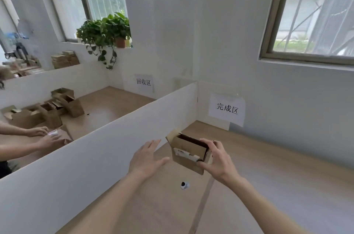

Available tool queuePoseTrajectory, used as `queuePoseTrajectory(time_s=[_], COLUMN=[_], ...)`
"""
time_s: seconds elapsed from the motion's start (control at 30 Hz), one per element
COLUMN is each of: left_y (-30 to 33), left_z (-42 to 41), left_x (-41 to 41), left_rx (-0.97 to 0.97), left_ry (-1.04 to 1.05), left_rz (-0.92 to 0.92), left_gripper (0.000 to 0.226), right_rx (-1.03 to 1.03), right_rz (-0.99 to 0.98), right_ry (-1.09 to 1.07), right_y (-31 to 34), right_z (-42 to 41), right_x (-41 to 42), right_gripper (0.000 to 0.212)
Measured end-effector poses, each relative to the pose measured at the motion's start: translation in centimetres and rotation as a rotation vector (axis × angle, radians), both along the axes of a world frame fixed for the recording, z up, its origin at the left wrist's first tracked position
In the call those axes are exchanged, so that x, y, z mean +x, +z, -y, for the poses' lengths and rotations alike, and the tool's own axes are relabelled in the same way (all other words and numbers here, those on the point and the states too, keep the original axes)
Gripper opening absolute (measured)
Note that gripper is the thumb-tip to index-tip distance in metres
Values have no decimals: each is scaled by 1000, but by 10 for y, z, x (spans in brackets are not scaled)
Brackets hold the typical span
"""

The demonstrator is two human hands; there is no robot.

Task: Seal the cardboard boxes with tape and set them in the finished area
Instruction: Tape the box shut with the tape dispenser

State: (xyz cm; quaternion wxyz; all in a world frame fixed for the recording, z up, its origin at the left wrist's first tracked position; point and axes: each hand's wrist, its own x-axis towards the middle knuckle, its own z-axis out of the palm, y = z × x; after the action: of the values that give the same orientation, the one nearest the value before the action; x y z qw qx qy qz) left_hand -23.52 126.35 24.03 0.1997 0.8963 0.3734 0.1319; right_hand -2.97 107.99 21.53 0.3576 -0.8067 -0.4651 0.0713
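A small brown cardboard box (188,152) with its top flaps open and a torn white label on its front is held above the wooden desk (268,166). My right hand (216,159) grips its right side, thumb on the front and fingers over the top edge. My left hand (146,157) hovers just left of the box with fingers straight, apart from it. A white paper sign with three printed characters (227,108) hangs on the wall behind the desk. No tape is in sight.
A small round white and black object (185,185) sits in the desk. A white partition (115,138) runs along my left. Beyond it, another person's hands (44,136) work beside several open boxes (49,109). A second sign (143,82) and potted plants (107,30) stand farther back.
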Motion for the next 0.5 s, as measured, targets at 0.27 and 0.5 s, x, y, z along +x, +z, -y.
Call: queuePoseTrajectory(time_s=[0.27, 0.5], left_y=[-100, -199], left_z=[-147, -241], left_x=[99, 164], left_rx=[-58, -144], left_ry=[-153, -248], left_rz=[-137, -217], left_gripper=[77, 81], right_rx=[-106, -223], right_rz=[-32, -88], right_ry=[-152, -258], right_y=[-84, -175], right_z=[-118, -205], right_x=[73, 122], right_gripper=[76, 74])
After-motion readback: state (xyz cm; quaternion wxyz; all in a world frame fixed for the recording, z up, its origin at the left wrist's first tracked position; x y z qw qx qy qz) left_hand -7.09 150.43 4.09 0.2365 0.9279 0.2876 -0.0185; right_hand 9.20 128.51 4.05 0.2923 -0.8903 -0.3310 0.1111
